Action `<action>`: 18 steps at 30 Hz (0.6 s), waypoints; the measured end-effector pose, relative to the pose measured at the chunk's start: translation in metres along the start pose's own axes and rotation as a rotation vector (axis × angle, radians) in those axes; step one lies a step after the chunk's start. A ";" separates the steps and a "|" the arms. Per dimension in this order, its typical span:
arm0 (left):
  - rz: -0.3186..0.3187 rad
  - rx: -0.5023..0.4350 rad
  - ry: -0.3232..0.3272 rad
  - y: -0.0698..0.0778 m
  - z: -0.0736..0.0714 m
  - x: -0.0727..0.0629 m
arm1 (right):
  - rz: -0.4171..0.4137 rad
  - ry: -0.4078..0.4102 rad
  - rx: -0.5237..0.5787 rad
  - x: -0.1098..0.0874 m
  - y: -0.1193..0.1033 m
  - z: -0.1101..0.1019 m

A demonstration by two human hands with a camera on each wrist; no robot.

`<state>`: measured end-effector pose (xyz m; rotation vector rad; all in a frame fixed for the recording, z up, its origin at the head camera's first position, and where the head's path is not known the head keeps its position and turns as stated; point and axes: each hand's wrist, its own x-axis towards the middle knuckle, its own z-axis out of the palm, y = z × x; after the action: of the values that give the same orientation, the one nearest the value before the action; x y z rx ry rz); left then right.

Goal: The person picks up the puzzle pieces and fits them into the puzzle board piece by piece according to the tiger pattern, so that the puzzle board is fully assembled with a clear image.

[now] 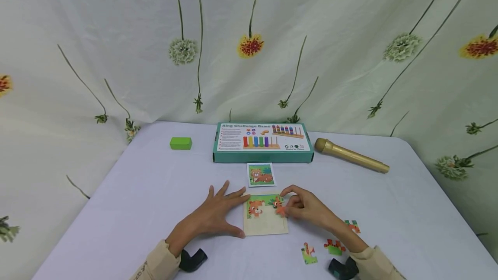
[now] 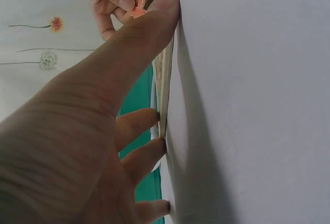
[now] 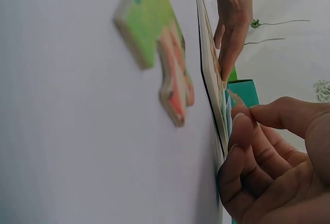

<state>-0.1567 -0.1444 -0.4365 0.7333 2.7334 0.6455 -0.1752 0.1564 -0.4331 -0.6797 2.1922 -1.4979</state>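
A square wooden puzzle board point(image 1: 266, 227) lies on the table, with a tiger-face piece and green pieces in its upper part. Spread along its left edge, my left hand point(image 1: 218, 213) touches the board with thumb and fingertips, as the left wrist view point(image 2: 164, 80) also shows. At the board's right side my right hand point(image 1: 311, 207) pinches an orange puzzle piece point(image 1: 280, 210) between thumb and finger. That piece is tilted over the board; whether it touches the board I cannot tell. Above the board lies a tiger picture card point(image 1: 261, 175).
Loose puzzle pieces lie at the right: a green-and-orange one point(image 1: 309, 255), a red-and-green one point(image 1: 334, 247) and one point(image 1: 353, 227) beside my right forearm. Behind stand a teal game box point(image 1: 262, 156), a green block point(image 1: 180, 143) and a gold microphone point(image 1: 352, 155).
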 end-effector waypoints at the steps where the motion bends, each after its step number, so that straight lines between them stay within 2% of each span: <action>1: 0.001 0.000 0.000 0.000 0.000 0.000 | 0.004 -0.006 0.003 0.001 -0.001 0.001; 8: 0.002 0.002 -0.004 -0.001 0.000 -0.001 | 0.012 -0.018 0.011 0.004 -0.006 0.007; 18: -0.001 0.004 -0.006 0.001 -0.001 -0.001 | -0.019 -0.026 -0.050 0.013 -0.012 0.015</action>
<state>-0.1562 -0.1446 -0.4353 0.7333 2.7302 0.6363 -0.1746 0.1335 -0.4276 -0.7336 2.2161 -1.4396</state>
